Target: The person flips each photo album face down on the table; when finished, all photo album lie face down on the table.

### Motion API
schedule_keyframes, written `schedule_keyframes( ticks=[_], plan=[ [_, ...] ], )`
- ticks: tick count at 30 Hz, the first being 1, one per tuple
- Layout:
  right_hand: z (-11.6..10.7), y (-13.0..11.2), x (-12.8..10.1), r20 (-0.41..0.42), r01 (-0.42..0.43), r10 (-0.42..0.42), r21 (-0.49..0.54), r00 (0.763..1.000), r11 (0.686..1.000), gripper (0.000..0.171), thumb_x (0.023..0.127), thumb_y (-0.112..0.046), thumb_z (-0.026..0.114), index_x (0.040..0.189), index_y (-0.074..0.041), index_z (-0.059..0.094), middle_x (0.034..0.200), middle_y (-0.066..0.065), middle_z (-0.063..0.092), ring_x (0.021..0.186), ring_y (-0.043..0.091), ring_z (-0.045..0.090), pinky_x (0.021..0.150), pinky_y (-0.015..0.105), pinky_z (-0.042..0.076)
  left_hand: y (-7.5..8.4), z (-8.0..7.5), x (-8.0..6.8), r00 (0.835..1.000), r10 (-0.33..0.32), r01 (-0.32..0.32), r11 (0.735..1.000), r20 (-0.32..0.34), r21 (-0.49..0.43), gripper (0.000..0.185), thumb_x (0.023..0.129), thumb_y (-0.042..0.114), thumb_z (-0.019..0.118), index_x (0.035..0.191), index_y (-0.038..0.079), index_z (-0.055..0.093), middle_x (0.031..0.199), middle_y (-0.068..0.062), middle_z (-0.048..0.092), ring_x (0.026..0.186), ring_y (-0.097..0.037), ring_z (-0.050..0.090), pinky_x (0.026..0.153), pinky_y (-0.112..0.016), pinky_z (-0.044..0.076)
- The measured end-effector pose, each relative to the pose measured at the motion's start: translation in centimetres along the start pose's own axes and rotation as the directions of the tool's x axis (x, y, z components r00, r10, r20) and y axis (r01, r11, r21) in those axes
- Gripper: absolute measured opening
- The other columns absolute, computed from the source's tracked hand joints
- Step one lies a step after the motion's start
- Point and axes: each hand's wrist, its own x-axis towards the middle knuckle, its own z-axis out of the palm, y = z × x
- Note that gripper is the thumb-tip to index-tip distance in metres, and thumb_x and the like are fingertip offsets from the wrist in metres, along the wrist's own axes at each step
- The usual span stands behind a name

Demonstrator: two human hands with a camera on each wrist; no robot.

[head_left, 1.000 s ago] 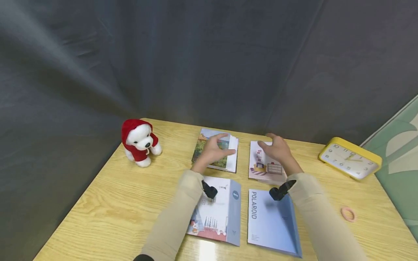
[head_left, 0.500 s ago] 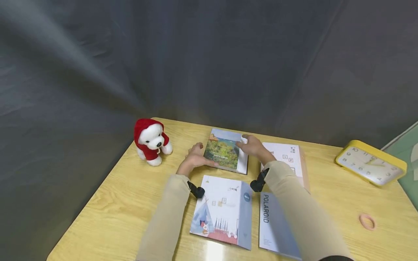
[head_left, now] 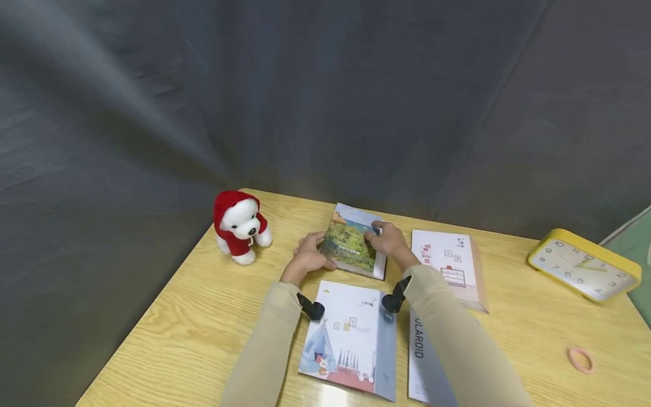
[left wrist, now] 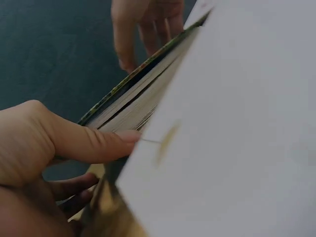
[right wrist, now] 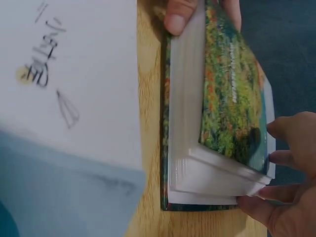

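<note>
A thick photo album (head_left: 348, 243) with a painted landscape cover lies at the table's back middle, between both hands. My left hand (head_left: 307, 257) grips its left front corner; in the left wrist view the thumb (left wrist: 94, 143) lies along the page edges, other fingers curled lower down. At the right side my right hand (head_left: 390, 240) pinches the album's edge, thumb over the cover. The right wrist view shows the front cover (right wrist: 232, 108) tilted up, with white pages (right wrist: 212, 180) fanned out beneath it and fingers at their edge.
Nearer me lie a white booklet (head_left: 341, 339) with a tent drawing and a POLAROID booklet (head_left: 422, 373), partly under the right sleeve. Another illustrated book (head_left: 445, 265) is at right. A plush dog (head_left: 241, 226), yellow clock (head_left: 585, 264) and pink ring (head_left: 581, 360) stand farther out.
Both hands were hovering over the back books; the right moved left from the illustrated book, and both took hold of the photo album. The head view shifted slightly.
</note>
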Motion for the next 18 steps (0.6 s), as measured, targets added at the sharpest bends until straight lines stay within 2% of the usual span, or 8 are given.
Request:
schedule_keyframes(
  ticks=[2,4,7,9,11,13,15,18],
  plan=[
    [-0.1,0.1,-0.1,-0.014,-0.005,0.006,0.036,1.000,0.999,0.057,0.104,-0.033,0.046,0.152,-0.004,0.038,0.152,0.025,0.037,0.138,0.045,0.033,0.104,0.055,0.039,0.0,0.0,0.1,0.999,0.029,-0.023,0.989,0.039,-0.145,0.091,0.070,-0.009,0.082,0.150,0.012,0.045,0.147,-0.013,0.047,0.134,-0.033,0.040,0.106,-0.044,0.038],
    [-0.2,0.1,-0.1,-0.023,-0.012,0.014,0.082,1.000,0.997,0.058,0.104,-0.033,0.046,0.154,-0.005,0.035,0.154,0.024,0.034,0.139,0.044,0.032,0.105,0.055,0.038,0.1,0.0,0.3,0.995,0.065,-0.041,0.961,0.079,-0.274,0.090,0.073,-0.016,0.075,0.152,0.012,0.041,0.142,-0.013,0.050,0.125,-0.029,0.048,0.090,-0.035,0.049],
    [-0.3,0.2,-0.1,-0.033,-0.023,0.028,0.150,0.999,0.988,0.060,0.104,-0.035,0.045,0.156,-0.008,0.031,0.156,0.023,0.031,0.138,0.042,0.034,0.102,0.054,0.039,0.4,0.1,0.4,0.989,0.105,-0.050,0.906,0.108,-0.421,0.093,0.076,-0.023,0.066,0.155,0.014,0.035,0.140,-0.014,0.052,0.115,-0.025,0.053,0.076,-0.028,0.050],
    [-0.3,0.2,-0.2,-0.037,-0.031,0.039,0.183,0.999,0.983,0.061,0.104,-0.035,0.046,0.157,-0.010,0.029,0.157,0.023,0.029,0.139,0.042,0.033,0.102,0.053,0.038,0.6,0.4,0.5,0.986,0.121,-0.050,0.872,0.115,-0.487,0.096,0.076,-0.027,0.063,0.157,0.015,0.031,0.141,-0.016,0.052,0.115,-0.026,0.055,0.079,-0.028,0.051],
    [-0.3,0.1,-0.2,-0.044,-0.037,0.047,0.213,0.998,0.976,0.061,0.104,-0.034,0.046,0.157,-0.011,0.028,0.159,0.022,0.026,0.141,0.042,0.030,0.106,0.054,0.037,0.9,0.8,0.4,0.985,0.132,-0.050,0.843,0.115,-0.536,0.097,0.075,-0.029,0.062,0.156,0.012,0.031,0.143,-0.017,0.052,0.122,-0.030,0.055,0.089,-0.031,0.052],
    [-0.2,0.0,-0.3,-0.055,-0.041,0.056,0.244,0.997,0.969,0.062,0.104,-0.034,0.047,0.158,-0.011,0.028,0.159,0.023,0.025,0.142,0.042,0.028,0.109,0.055,0.035,1.1,1.2,0.5,0.984,0.132,-0.044,0.833,0.122,-0.551,0.091,0.075,-0.028,0.063,0.154,0.008,0.035,0.141,-0.018,0.053,0.126,-0.032,0.053,0.098,-0.034,0.048],
    [-0.2,-0.1,-0.3,-0.066,-0.044,0.063,0.266,0.996,0.963,0.062,0.103,-0.033,0.048,0.158,-0.011,0.027,0.158,0.024,0.025,0.143,0.042,0.026,0.110,0.055,0.033,1.3,1.5,0.5,0.983,0.133,-0.042,0.832,0.126,-0.553,0.085,0.074,-0.027,0.064,0.150,0.003,0.040,0.140,-0.019,0.054,0.127,-0.032,0.052,0.103,-0.036,0.045],
    [-0.2,-0.2,-0.3,-0.090,-0.051,0.081,0.293,0.993,0.955,0.063,0.102,-0.035,0.049,0.157,-0.012,0.029,0.156,0.027,0.029,0.142,0.042,0.029,0.109,0.053,0.035,1.5,2.0,0.6,0.982,0.132,-0.036,0.838,0.137,-0.545,0.079,0.074,-0.025,0.066,0.146,0.001,0.045,0.137,-0.018,0.056,0.126,-0.031,0.053,0.106,-0.037,0.042]
  ],
)
